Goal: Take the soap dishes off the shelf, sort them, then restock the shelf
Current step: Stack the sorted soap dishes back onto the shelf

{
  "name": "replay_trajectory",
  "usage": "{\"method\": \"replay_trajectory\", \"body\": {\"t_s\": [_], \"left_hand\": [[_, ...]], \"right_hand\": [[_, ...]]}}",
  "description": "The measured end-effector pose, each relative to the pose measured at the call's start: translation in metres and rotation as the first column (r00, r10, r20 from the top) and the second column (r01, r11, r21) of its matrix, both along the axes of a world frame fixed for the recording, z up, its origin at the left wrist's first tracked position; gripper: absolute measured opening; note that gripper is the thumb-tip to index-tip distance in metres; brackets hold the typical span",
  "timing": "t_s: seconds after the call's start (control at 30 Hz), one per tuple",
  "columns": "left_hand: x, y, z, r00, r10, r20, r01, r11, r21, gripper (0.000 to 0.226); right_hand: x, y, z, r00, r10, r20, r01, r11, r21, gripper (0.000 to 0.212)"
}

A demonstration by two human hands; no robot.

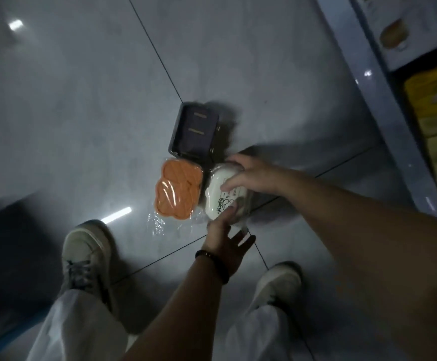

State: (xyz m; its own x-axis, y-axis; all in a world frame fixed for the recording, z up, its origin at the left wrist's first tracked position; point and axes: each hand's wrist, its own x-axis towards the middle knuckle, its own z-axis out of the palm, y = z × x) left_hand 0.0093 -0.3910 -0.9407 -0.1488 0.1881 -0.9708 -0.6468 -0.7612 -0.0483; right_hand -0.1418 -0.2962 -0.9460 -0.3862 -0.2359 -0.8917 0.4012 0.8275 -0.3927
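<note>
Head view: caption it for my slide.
Right hand grips, left hand touches a white soap dish beside an orange dish and a dark dish on the floor.

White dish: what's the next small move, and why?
Probably settle the white dish flat beside the orange dish, then release: the right hand grips its far end, the left hand touches its near edge, and the dark dish already lies on the floor.

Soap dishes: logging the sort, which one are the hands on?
The white dish with the cartoon print; the right hand grips it, the left hand touches it. The orange dish and dark dish lie untouched.
</note>
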Motion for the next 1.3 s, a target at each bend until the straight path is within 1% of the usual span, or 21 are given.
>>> {"method": "replay_trajectory", "body": {"t_s": [0.07,0.17,0.2,0.3,0.37,0.47,0.57,0.63,0.67,0.7,0.77,0.83,0.87,0.97,1.0,1.03,1.1,1.13,1.17,1.23,1.3], "left_hand": [[-0.001,0.0,-0.01,1.0,0.019,-0.016,-0.019,1.0,-0.017,0.051],[-0.002,-0.001,-0.019,0.999,0.0,-0.04,-0.003,0.998,-0.067,0.052],[-0.002,0.0,-0.021,0.999,-0.006,-0.045,0.002,0.997,-0.08,0.053],[-0.002,0.004,-0.022,0.995,-0.071,-0.075,0.063,0.992,-0.112,0.054],[-0.001,0.007,-0.022,0.99,-0.113,-0.084,0.102,0.987,-0.124,0.055],[0.001,0.011,-0.022,0.99,-0.117,-0.081,0.107,0.987,-0.118,0.057],[0.004,0.013,-0.025,0.991,-0.105,-0.087,0.094,0.988,-0.119,0.046],[0.004,0.013,-0.027,0.99,-0.089,-0.106,0.077,0.991,-0.109,0.04],[0.004,0.013,-0.029,0.989,-0.092,-0.116,0.08,0.992,-0.102,0.04],[0.003,0.012,-0.03,0.987,-0.108,-0.121,0.096,0.99,-0.101,0.042],[0.001,0.01,-0.028,0.977,-0.174,-0.122,0.162,0.981,-0.104,0.046],[-0.001,0.01,-0.022,0.958,-0.258,-0.126,0.242,0.962,-0.129,0.046],[-0.001,0.011,-0.017,0.946,-0.296,-0.131,0.276,0.949,-0.154,0.052],[-0.003,0.013,0.001,0.907,-0.38,-0.18,0.328,0.908,-0.262,0.092],[-0.005,0.014,0.011,0.892,-0.403,-0.207,0.329,0.89,-0.315,0.101],[-0.007,0.014,0.022,0.875,-0.426,-0.231,0.327,0.871,-0.366,0.105],[-0.016,0.015,0.054,0.844,-0.455,-0.283,0.324,0.854,-0.406,0.104],[-0.023,0.015,0.073,0.832,-0.453,-0.32,0.313,0.86,-0.402,0.102],[-0.031,0.016,0.096,0.815,-0.461,-0.353,0.309,0.859,-0.408,0.101],[-0.051,0.014,0.147,0.766,-0.509,-0.393,0.336,0.838,-0.429,0.099],[-0.073,0.012,0.207,0.692,-0.566,-0.449,0.371,0.812,-0.451,0.086]], "right_hand": [[-0.001,0.002,-0.015,1.0,0.016,0.018,-0.015,0.999,-0.044,0.083],[0.003,0.01,-0.024,0.994,-0.084,0.065,0.091,0.988,-0.121,0.069],[0.005,0.013,-0.026,0.99,-0.12,0.072,0.129,0.982,-0.139,0.068],[0.015,0.022,-0.032,0.969,-0.24,0.057,0.246,0.957,-0.155,0.078],[0.023,0.031,-0.032,0.953,-0.299,0.052,0.304,0.942,-0.145,0.076],[0.029,0.041,-0.03,0.955,-0.293,0.044,0.296,0.948,-0.117,0.08],[0.027,0.04,-0.03,0.977,-0.211,-0.002,0.21,0.972,-0.11,0.086],[0.023,0.042,-0.034,0.981,-0.194,-0.011,0.191,0.975,-0.117,0.088],[0.021,0.044,-0.034,0.981,-0.194,-0.014,0.191,0.974,-0.12,0.086],[0.021,0.047,-0.034,0.978,-0.207,-0.004,0.205,0.97,-0.128,0.078],[0.025,0.055,-0.031,0.967,-0.25,0.049,0.255,0.952,-0.17,0.051],[0.033,0.06,-0.022,0.95,-0.304,0.075,0.313,0.926,-0.209,0.037],[0.038,0.063,-0.013,0.935,-0.344,0.08,0.354,0.908,-0.226,0.032],[0.051,0.076,0.015,0.877,-0.474,0.082,0.476,0.831,-0.288,0.019],[0.054,0.079,0.029,0.843,-0.534,0.066,0.528,0.799,-0.287,0.017],[0.056,0.082,0.044,0.805,-0.592,0.039,0.577,0.767,-0.282,0.027],[0.06,0.086,0.077,0.729,-0.685,-0.009,0.66,0.706,-0.255,0.066],[0.062,0.087,0.099,0.689,-0.725,-0.026,0.697,0.671,-0.251,0.077],[0.064,0.087,0.121,0.652,-0.757,-0.03,0.725,0.635,-0.266,0.081],[0.065,0.088,0.175,0.576,-0.817,-0.023,0.776,0.555,-0.3,0.077],[0.063,0.086,0.237,0.489,-0.872,-0.005,0.82,0.462,-0.338,0.075]]}}
